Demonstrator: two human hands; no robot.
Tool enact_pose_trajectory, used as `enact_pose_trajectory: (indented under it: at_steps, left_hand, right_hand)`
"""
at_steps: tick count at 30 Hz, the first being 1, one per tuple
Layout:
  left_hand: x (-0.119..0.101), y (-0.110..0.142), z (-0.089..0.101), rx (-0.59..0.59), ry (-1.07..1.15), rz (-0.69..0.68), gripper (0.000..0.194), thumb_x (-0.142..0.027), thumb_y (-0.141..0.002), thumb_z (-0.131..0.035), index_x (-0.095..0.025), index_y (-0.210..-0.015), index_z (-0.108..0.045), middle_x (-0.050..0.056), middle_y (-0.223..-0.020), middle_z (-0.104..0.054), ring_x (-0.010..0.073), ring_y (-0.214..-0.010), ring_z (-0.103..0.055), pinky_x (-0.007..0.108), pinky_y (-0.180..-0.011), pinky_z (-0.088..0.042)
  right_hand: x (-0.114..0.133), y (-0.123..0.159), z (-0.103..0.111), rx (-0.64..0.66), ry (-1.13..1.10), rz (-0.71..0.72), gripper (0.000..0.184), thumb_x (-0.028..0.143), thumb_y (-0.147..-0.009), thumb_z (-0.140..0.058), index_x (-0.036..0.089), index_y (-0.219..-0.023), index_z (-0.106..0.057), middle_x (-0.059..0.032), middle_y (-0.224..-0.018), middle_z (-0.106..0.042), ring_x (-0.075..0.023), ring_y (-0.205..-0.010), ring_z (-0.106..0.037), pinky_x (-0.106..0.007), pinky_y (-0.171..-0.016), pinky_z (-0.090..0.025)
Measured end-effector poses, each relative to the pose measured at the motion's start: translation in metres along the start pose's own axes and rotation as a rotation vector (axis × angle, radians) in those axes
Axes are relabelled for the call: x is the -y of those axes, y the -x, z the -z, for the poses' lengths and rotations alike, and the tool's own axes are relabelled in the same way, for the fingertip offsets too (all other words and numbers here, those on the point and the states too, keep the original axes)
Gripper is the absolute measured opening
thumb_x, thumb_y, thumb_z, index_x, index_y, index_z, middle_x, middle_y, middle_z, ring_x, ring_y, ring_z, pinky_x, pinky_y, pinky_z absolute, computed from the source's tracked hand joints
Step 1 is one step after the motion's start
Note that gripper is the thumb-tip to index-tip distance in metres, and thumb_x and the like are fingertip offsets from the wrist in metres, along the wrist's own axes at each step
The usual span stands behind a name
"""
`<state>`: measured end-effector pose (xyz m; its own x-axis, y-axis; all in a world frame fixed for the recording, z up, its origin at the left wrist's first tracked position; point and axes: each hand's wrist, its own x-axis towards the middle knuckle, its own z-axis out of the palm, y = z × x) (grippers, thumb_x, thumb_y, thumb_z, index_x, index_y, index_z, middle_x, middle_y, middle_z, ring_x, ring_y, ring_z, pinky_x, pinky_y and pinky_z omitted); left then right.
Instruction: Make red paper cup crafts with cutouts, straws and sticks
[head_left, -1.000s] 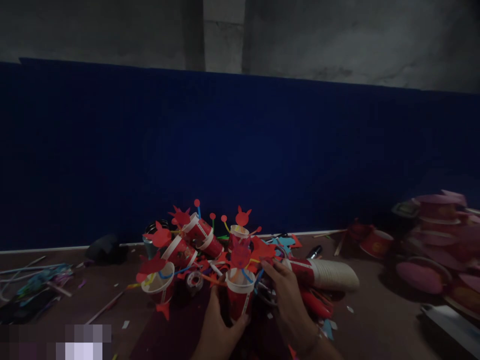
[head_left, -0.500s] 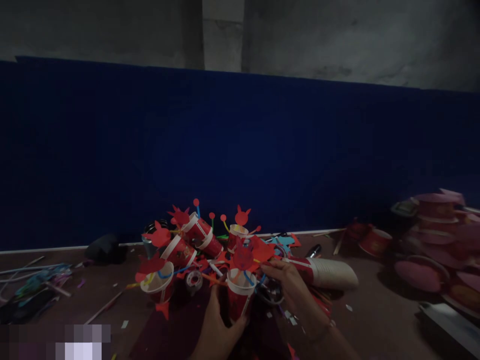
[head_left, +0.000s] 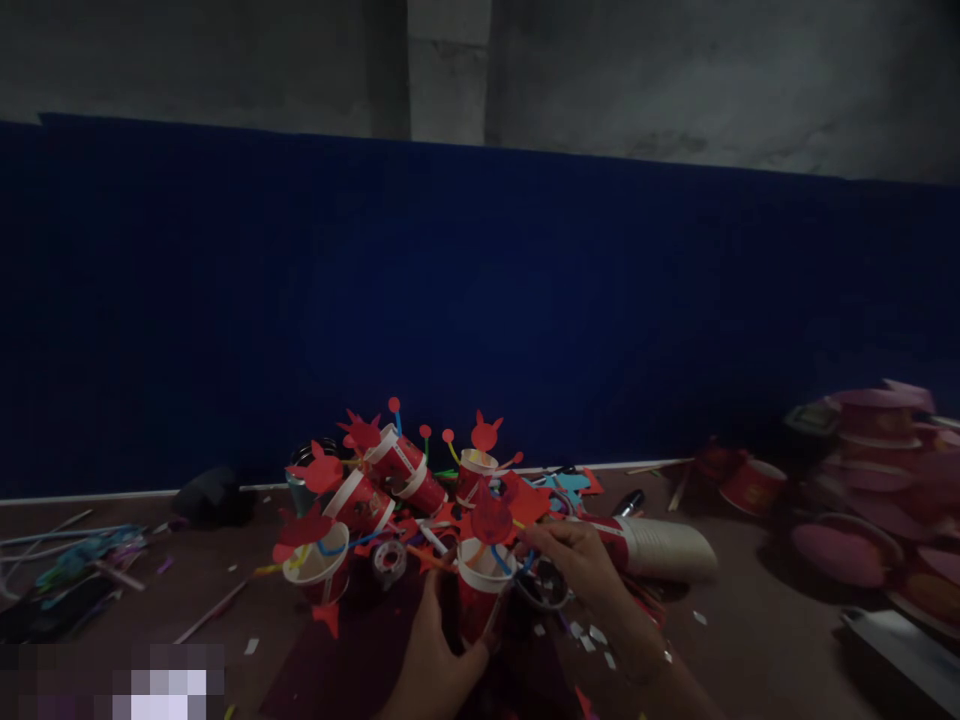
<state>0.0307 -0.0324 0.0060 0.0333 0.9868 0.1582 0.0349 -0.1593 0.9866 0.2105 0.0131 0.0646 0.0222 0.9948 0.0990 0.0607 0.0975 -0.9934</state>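
My left hand (head_left: 439,650) wraps round a red paper cup (head_left: 480,605) with a white rim, held upright. A red paper cutout with pointed ears (head_left: 493,518) rises at the cup's far rim. Blue bent straws stick out at the cup. At the right of the rim, my right hand (head_left: 574,560) pinches a blue straw (head_left: 527,563), whose end is hidden by the fingers. Left of my hands stands another decorated cup (head_left: 322,575) with yellow and blue straws. Between the cups lies a roll of tape (head_left: 389,563).
Several more decorated cups (head_left: 367,503) crowd behind. A stack of paper cups (head_left: 667,548) lies right of my right hand. Pink and red paper items (head_left: 877,480) are piled far right. Straws and scraps (head_left: 90,560) lie left. A blue panel (head_left: 480,300) stands behind the table.
My right hand has shifted slightly down and its fingers have drawn into a pinch at the straw. The cup has moved a little right. A red object under my right wrist is now mostly out of sight.
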Motion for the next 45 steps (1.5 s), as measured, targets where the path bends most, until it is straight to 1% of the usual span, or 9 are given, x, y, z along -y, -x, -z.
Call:
enact_pose_trajectory:
  at_steps: [8, 12, 15, 21, 29, 33, 37, 41, 45]
  left_hand:
    - [0.017, -0.004, 0.006, -0.008, 0.030, 0.057, 0.074, -0.034, -0.062, -0.068, -0.013, -0.125, -0.036, 0.017, -0.126, -0.053, 0.0290, -0.117, -0.051, 0.039, -0.098, -0.041]
    - [0.026, -0.006, 0.009, -0.031, 0.045, 0.110, 0.087, -0.039, -0.061, -0.068, -0.008, -0.131, -0.028, 0.021, -0.129, -0.050, 0.0303, -0.118, -0.049, 0.039, -0.098, -0.041]
    - [0.027, -0.007, 0.009, -0.029, 0.063, 0.104, 0.088, -0.038, -0.062, -0.068, -0.007, -0.132, -0.026, 0.022, -0.131, -0.049, 0.0303, -0.120, -0.047, 0.039, -0.099, -0.039]
    - [0.024, -0.005, 0.005, -0.064, 0.119, 0.111, 0.089, -0.041, -0.058, -0.070, -0.008, -0.130, -0.029, 0.022, -0.128, -0.051, 0.0322, -0.117, -0.049, 0.042, -0.098, -0.040]
    - [0.018, -0.003, 0.008, 0.059, 0.118, 0.067, 0.074, -0.038, -0.058, -0.071, -0.017, -0.122, -0.040, 0.015, -0.118, -0.060, 0.0321, -0.109, -0.056, 0.045, -0.093, -0.044]
    - [0.023, -0.005, 0.008, -0.035, 0.112, 0.079, 0.079, -0.039, -0.057, -0.071, -0.014, -0.124, -0.038, 0.017, -0.120, -0.059, 0.0322, -0.111, -0.055, 0.044, -0.095, -0.043]
    - [0.025, -0.006, 0.008, -0.015, 0.156, 0.082, 0.079, -0.038, -0.057, -0.073, -0.013, -0.124, -0.039, 0.018, -0.120, -0.060, 0.0327, -0.112, -0.054, 0.045, -0.094, -0.043]
    - [0.024, -0.006, 0.007, -0.062, 0.153, 0.091, 0.079, -0.037, -0.055, -0.074, -0.013, -0.123, -0.041, 0.017, -0.121, -0.058, 0.0325, -0.113, -0.053, 0.044, -0.096, -0.042]
    - [0.026, -0.004, 0.003, -0.101, 0.186, 0.103, 0.080, -0.038, -0.054, -0.074, -0.012, -0.123, -0.040, 0.018, -0.119, -0.059, 0.0324, -0.110, -0.055, 0.045, -0.095, -0.043]
  right_hand:
    - [-0.003, -0.004, -0.001, -0.040, 0.027, 0.030, 0.037, 0.048, -0.070, -0.062, 0.018, -0.049, -0.062, 0.0031, -0.045, -0.053, -0.0110, -0.043, -0.043, -0.022, -0.043, -0.030]
    - [-0.005, -0.004, -0.002, -0.027, 0.084, 0.086, 0.026, 0.044, -0.071, -0.061, 0.020, -0.061, -0.065, 0.0004, -0.059, -0.062, -0.0164, -0.057, -0.052, -0.025, -0.053, -0.039]
    - [-0.007, -0.005, -0.003, -0.037, 0.102, 0.109, 0.024, 0.042, -0.069, -0.064, 0.020, -0.059, -0.064, 0.0011, -0.058, -0.060, -0.0153, -0.056, -0.049, -0.024, -0.054, -0.038]
    - [-0.009, -0.006, -0.003, -0.057, -0.024, -0.039, 0.034, 0.042, -0.060, -0.072, 0.017, -0.047, -0.053, 0.0068, -0.042, -0.045, -0.0083, -0.042, -0.036, -0.020, -0.042, -0.026]
    - [-0.007, -0.002, 0.006, 0.109, -0.113, -0.057, 0.028, 0.041, -0.064, -0.071, 0.014, -0.061, -0.065, 0.0002, -0.055, -0.061, -0.0102, -0.048, -0.048, -0.021, -0.047, -0.033]
    - [-0.003, -0.004, 0.004, 0.053, 0.042, -0.006, 0.031, 0.043, -0.067, -0.068, 0.016, -0.054, -0.065, 0.0028, -0.046, -0.057, -0.0102, -0.044, -0.045, -0.021, -0.044, -0.032]
    - [0.000, -0.004, 0.003, 0.024, 0.128, 0.047, 0.028, 0.044, -0.071, -0.064, 0.018, -0.076, -0.073, -0.0020, -0.069, -0.069, -0.0176, -0.064, -0.060, -0.025, -0.057, -0.044]
    - [0.002, -0.004, 0.005, 0.089, 0.138, 0.004, 0.036, 0.049, -0.075, -0.059, 0.017, -0.074, -0.074, -0.0057, -0.071, -0.071, -0.0218, -0.072, -0.063, -0.030, -0.066, -0.048]
    - [0.004, -0.002, 0.010, 0.182, 0.057, -0.040, 0.039, 0.052, -0.073, -0.060, 0.020, -0.091, -0.072, -0.0065, -0.085, -0.072, -0.0228, -0.081, -0.063, -0.032, -0.070, -0.048]
